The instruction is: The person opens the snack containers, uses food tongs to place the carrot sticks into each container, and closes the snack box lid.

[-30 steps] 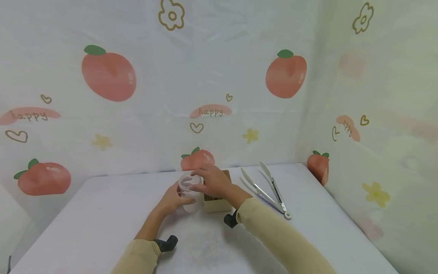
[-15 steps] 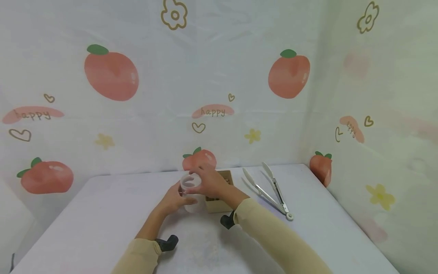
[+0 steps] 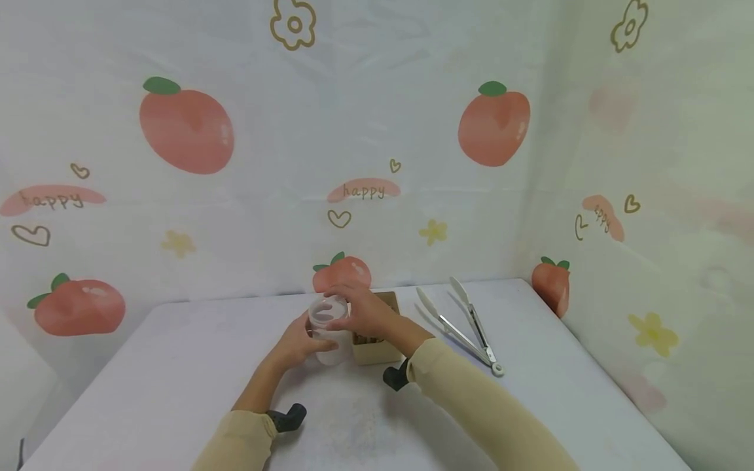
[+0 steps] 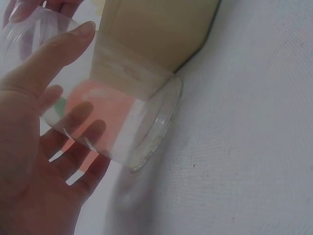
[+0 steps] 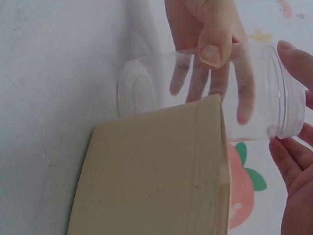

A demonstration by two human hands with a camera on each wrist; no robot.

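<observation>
A clear plastic jar (image 5: pixel 257 98) stands upright on the table, left of a beige box (image 3: pixel 377 354). My left hand (image 3: pixel 294 345) grips the jar's body, its thumb on the near side and its fingers wrapped round behind, visible through the wall in the left wrist view. From above, my right hand (image 3: pixel 368 311) holds the clear lid (image 5: pixel 293 117) at the jar's top between thumb and fingers. The lid sits on the mouth; how tightly cannot be told. The jar's inside looks see-through, with nothing visible in it.
Small brown pieces (image 3: pixel 365 339) lie inside the box, partly hidden by my right hand. Metal tongs (image 3: pixel 465 337) with pale tips lie spread right of the box. A printed sheet (image 3: pixel 259 248) rises behind the white table (image 3: pixel 194 366).
My right hand's fingers have shifted a little round the lid, turning and then coming back. My left hand has kept its grip on the jar, which stays in place.
</observation>
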